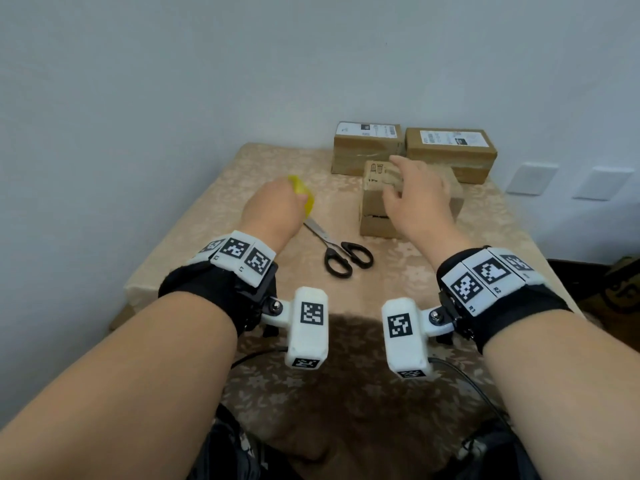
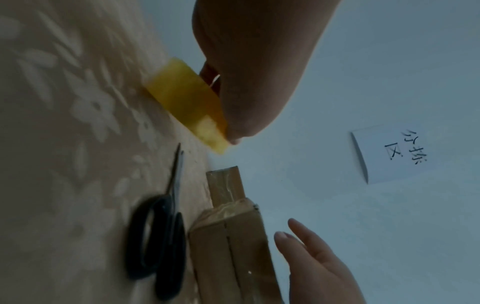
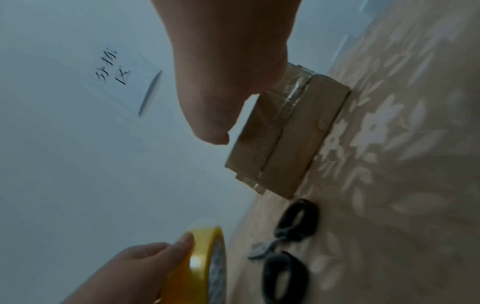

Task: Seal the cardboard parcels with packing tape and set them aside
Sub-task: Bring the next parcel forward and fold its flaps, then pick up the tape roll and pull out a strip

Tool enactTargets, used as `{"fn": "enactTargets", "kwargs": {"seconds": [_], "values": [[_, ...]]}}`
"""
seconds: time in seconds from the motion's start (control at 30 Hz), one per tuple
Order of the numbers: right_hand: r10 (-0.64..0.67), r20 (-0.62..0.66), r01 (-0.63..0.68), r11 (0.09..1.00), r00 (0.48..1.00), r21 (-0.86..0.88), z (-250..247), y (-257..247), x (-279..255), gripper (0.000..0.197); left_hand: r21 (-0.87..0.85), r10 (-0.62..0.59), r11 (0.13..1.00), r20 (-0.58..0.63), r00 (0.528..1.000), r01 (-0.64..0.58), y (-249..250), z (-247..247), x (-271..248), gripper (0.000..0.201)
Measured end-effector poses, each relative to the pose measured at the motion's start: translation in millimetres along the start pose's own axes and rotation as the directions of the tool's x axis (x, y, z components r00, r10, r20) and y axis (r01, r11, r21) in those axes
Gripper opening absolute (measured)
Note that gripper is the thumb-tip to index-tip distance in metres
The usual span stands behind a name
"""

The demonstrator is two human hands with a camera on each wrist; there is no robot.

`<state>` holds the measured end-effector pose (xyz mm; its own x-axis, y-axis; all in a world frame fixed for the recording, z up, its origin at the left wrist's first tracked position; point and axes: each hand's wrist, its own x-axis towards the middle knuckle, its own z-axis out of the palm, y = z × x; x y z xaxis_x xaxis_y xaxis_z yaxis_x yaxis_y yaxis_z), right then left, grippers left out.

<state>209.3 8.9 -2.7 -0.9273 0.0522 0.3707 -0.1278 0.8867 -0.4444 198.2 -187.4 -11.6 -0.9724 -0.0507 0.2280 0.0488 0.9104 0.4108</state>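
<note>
The left hand (image 1: 273, 206) grips the yellow tape roll (image 1: 304, 195) just left of the near box (image 1: 377, 209), above the scissors (image 1: 332, 251). The right hand (image 1: 415, 199) hovers over that box, fingers loosely spread, holding nothing. Two boxes (image 1: 412, 150) sit behind it.

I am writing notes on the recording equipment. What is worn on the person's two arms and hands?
Both forearms are bare, with no gloves. The left hand and right hand each have a black wrist strap carrying white blocks with black square codes. A white camera housing with similar codes sits by each wrist, trailing a thin black cable.
</note>
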Motion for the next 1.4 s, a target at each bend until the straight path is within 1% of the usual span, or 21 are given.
{"fn": "enactTargets", "kwargs": {"seconds": [0.03,0.07,0.13,0.2,0.27,0.37,0.47,0.5,0.57,0.67,0.7,0.77,0.9,0.97,1.03,1.1,1.17,1.23,1.3,1.33,1.4], "values": [[0.000,-0.006,0.000,0.998,1.000,0.055,-3.6,-2.0,1.5,0.049,-0.070,0.007,0.997,-0.048,0.999,-0.011,2.9,-0.9,2.0,0.033],[0.008,-0.001,-0.008,0.994,1.000,0.112,-7.8,-4.1,2.7,0.048,-0.110,0.039,0.993,-0.093,0.995,-0.049,6.4,-2.5,3.7,0.035],[0.025,0.044,-0.034,0.971,0.999,0.235,-16.8,-7.8,1.6,0.049,-0.145,0.144,0.975,-0.166,0.976,-0.169,13.5,-5.8,4.0,0.034],[0.009,0.094,-0.043,0.932,0.995,0.359,-24.4,-9.8,-1.2,0.051,-0.205,0.237,0.939,-0.202,0.950,-0.277,21.5,-11.1,1.1,0.030],[-0.003,0.120,-0.055,0.878,0.993,0.476,-30.3,-10.0,-5.0,0.054,-0.265,0.302,0.900,-0.193,0.933,-0.346,28.0,-17.1,-2.0,0.027],[0.017,0.131,-0.097,0.764,0.991,0.638,-30.0,-8.5,-9.1,0.056,-0.271,0.378,0.878,-0.111,0.919,-0.394,34.2,-21.6,-7.5,0.022],[0.047,0.196,-0.178,0.655,0.979,0.734,-21.2,-7.5,-10.4,0.054,-0.215,0.424,0.880,-0.044,0.905,-0.423,36.9,-20.8,-9.6,0.034],[0.050,0.221,-0.202,0.633,0.974,0.747,-18.2,-7.8,-11.1,0.051,-0.211,0.431,0.878,-0.036,0.901,-0.429,37.3,-20.0,-9.6,0.038],[0.048,0.250,-0.225,0.618,0.967,0.753,-14.2,-8.0,-11.5,0.039,-0.213,0.436,0.877,-0.023,0.900,-0.431,38.0,-18.8,-9.6,0.040],[0.045,0.267,-0.241,0.595,0.963,0.767,-13.0,-7.3,-11.4,0.008,-0.219,0.437,0.877,0.002,0.899,-0.427,39.1,-18.3,-10.1,0.041],[0.059,0.265,-0.248,0.587,0.962,0.770,-13.1,-6.8,-10.8,0.002,-0.224,0.435,0.878,0.007,0.901,-0.422,39.4,-18.2,-10.3,0.040],[0.080,0.247,-0.244,0.608,0.966,0.755,-12.1,-5.7,-9.6,0.006,-0.229,0.428,0.882,0.022,0.903,-0.412,38.8,-18.4,-10.5,0.039],[0.052,0.259,-0.227,0.662,0.965,0.714,-8.0,-5.6,-10.5,0.012,-0.225,0.415,0.892,0.062,0.908,-0.392,38.2,-18.2,-10.8,0.035],[0.049,0.264,-0.221,0.703,0.963,0.676,-5.3,-5.9,-9.7,0.015,-0.217,0.411,0.897,0.082,0.908,-0.386,38.7,-18.9,-11.3,0.036],[0.069,0.225,-0.198,0.755,0.972,0.625,-3.3,-7.6,-7.9,0.016,-0.225,0.400,0.901,0.105,0.910,-0.370,38.7,-19.6,-11.6,0.036],[0.110,0.187,-0.201,0.779,0.976,0.593,-2.4,-10.1,-6.3,0.019,-0.270,0.400,0.894,0.119,0.909,-0.359,38.0,-19.3,-11.7,0.031],[0.153,0.178,-0.229,0.780,0.972,0.583,-1.3,-9.7,-3.8,0.022,-0.353,0.386,0.878,0.121,0.915,-0.323,38.2,-19.2,-12.0,0.022],[0.191,0.180,-0.261,0.780,0.965,0.569,-1.0,-7.8,-2.1,0.024,-0.389,0.365,0.872,0.112,0.924,-0.298,38.0,-19.9,-12.1,0.039],[0.225,0.178,-0.286,0.755,0.958,0.589,-2.4,-5.7,-0.8,0.025,-0.397,0.360,0.870,0.107,0.927,-0.292,36.8,-20.1,-11.2,0.052],[0.238,0.182,-0.300,0.727,0.954,0.618,-4.3,-5.6,-1.2,0.026,-0.397,0.360,0.870,0.111,0.926,-0.291,35.8,-20.1,-10.9,0.056],[0.256,0.195,-0.320,0.677,0.947,0.663,-7.6,-5.1,-2.2,0.026,-0.406,0.356,0.868,0.110,0.928,-0.285,33.8,-20.5,-10.7,0.057]]}}
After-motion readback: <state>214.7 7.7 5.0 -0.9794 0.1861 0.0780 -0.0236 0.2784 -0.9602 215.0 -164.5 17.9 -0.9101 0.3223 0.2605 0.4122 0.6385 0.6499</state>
